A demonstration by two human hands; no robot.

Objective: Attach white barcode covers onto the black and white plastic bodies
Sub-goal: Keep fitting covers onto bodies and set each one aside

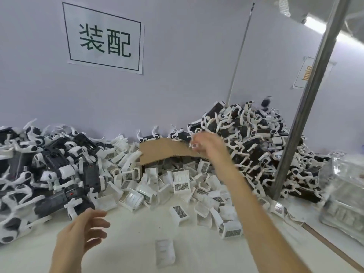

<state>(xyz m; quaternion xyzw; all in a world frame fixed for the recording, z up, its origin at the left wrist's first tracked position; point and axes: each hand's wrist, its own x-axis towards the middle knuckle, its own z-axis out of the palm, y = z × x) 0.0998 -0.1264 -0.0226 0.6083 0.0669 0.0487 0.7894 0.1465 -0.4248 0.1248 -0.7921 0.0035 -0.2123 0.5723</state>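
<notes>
We note the L hand (82, 231) hovering over the table (128, 229), fingers spread and relaxed, holding nothing, just beside the left pile of black and white bodies (59, 170). The R hand (204, 143) is stretched out at the right pile of bodies (256, 138), above a cardboard flap (167, 152); it is blurred, so we cannot tell whether it grasps anything. The white barcode covers (179, 186) lie heaped btwn both piles, w/ a single cover (165, 253) apart on the near table.
</notes>
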